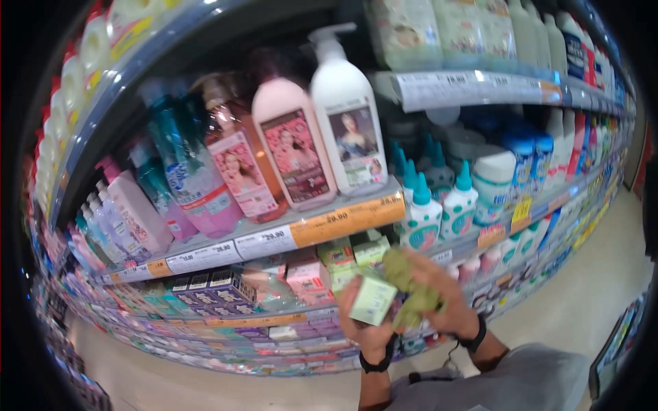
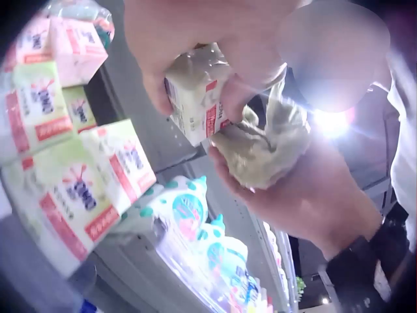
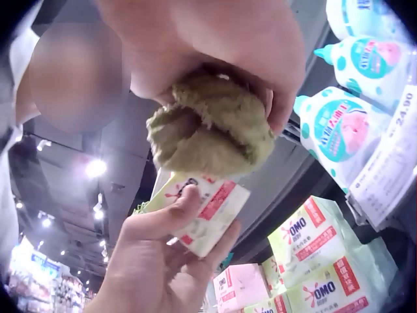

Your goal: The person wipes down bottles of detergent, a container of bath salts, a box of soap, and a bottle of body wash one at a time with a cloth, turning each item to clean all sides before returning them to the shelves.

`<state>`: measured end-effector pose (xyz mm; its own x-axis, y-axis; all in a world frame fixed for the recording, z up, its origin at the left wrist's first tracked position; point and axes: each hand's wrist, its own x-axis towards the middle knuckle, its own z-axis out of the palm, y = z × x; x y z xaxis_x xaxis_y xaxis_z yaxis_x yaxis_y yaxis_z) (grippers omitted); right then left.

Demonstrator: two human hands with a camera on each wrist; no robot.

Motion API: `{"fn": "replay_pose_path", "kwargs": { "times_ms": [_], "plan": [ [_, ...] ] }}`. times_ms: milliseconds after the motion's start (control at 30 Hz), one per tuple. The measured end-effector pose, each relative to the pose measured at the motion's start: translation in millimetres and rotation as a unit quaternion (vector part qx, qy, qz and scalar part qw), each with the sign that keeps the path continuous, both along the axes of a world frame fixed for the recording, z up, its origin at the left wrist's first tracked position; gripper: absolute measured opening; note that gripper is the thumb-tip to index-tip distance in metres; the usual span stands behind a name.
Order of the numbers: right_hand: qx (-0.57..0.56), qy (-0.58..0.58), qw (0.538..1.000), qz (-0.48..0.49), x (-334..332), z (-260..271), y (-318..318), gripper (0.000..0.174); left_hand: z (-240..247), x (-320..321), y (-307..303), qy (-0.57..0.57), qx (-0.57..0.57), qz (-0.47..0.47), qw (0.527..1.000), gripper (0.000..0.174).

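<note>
My left hand grips a small white and pale-green pack of OMO soap bars, thumb on one face and fingers on the other. The pack's red label shows in the right wrist view. Close beside it, my right hand holds a crumpled olive-green cloth, bunched between thumb and fingers. In the right wrist view the cloth hangs just above the soap pack and overlaps its top edge. Both hands are in front of the shelf, near similar green OMO soap packs and a pink one.
Pump bottles stand on the shelf above, over a price rail. White bottles with teal caps are right of the hands. Further shelves of goods run left and right; the pale floor lies below.
</note>
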<state>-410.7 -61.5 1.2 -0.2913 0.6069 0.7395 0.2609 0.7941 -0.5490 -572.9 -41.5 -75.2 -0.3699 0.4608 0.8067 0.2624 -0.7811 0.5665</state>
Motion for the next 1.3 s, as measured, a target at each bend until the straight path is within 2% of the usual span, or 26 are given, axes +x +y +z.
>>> {"fn": "replay_pose_path", "kwargs": {
  "times_ms": [33,67,200,367,467,533,633,700,733,767,833,867,1000,1033,1100,1233,1300],
  "plan": [
    [0.019,-0.028,0.999,-0.03,-6.0,-2.7,-0.9,0.059,-26.0,4.5,10.5,-0.1,-0.018,-0.111,0.989,0.066],
    [0.041,-0.05,0.996,-0.061,-14.6,-8.6,-1.7,0.06,-12.0,4.4,2.1,-0.018,-0.035,-0.096,0.995,0.058],
    [0.053,-0.045,0.987,-0.147,-34.4,-29.4,-0.1,0.057,-8.4,-4.8,5.7,0.056,-0.07,-0.094,0.991,0.062],
    [0.104,-0.079,0.98,-0.153,-51.6,-37.3,-6.3,0.052,3.9,-44.9,4.4,0.1,-0.108,-0.19,0.971,0.071],
    [0.125,-0.07,0.98,-0.141,-58.3,-38.5,-9.6,0.051,21.9,-65.1,6.7,0.141,-0.137,-0.21,0.958,0.069],
    [0.147,-0.055,0.98,-0.12,-60.0,-31.9,-4.4,0.051,25.8,-68.7,4.3,0.124,-0.152,-0.203,0.959,0.067],
    [0.154,-0.168,0.969,-0.093,-75.5,-3.4,-7.1,0.051,14.8,-69.5,-3.9,0.119,-0.112,-0.187,0.969,0.072],
    [0.163,-0.226,0.957,-0.076,-79.4,1.6,-8.4,0.057,-25.0,-70.6,-7.1,0.149,-0.111,-0.103,0.977,0.072],
    [0.146,-0.206,0.966,-0.063,-73.9,-0.4,-6.4,0.058,-8.6,-67.3,-16.2,0.166,-0.113,-0.06,0.978,0.072],
    [0.129,-0.185,0.973,-0.05,-65.5,-4.4,-0.7,0.059,15.8,-58.6,-14.0,0.1,-0.051,-0.068,0.991,0.063],
    [0.064,-0.132,0.989,-0.013,-48.1,-8.9,10.6,0.061,21.0,-56.0,-16.5,0.094,-0.044,-0.03,0.994,0.058],
    [0.073,-0.132,0.988,-0.018,-46.2,-9.8,11.2,0.061,22.7,-54.0,-17.9,0.092,-0.038,-0.012,0.995,0.055],
    [0.122,-0.175,0.977,-0.017,-45.2,-3.5,-3.6,0.059,19.2,-48.9,-26.1,0.075,-0.067,-0.093,0.991,0.057],
    [0.136,-0.191,0.972,-0.004,-45.4,-3.1,-8.0,0.058,30.1,-45.4,-28.4,0.075,-0.047,-0.084,0.992,0.059],
    [0.176,-0.209,0.962,0.023,-40.5,-11.3,-6.1,0.057,21.7,-42.9,-30.3,0.086,-0.055,-0.054,0.993,0.06],
    [0.071,-0.121,0.99,-0.035,-40.6,-20.2,3.4,0.06,25.1,-41.9,-30.5,0.05,-0.026,-0.048,0.997,0.055],
    [0.102,-0.123,0.986,-0.056,-57.3,-12.9,-14.5,0.062,23.7,-43.4,-29.6,0.032,-0.015,-0.056,0.998,0.051]
  ]
}}
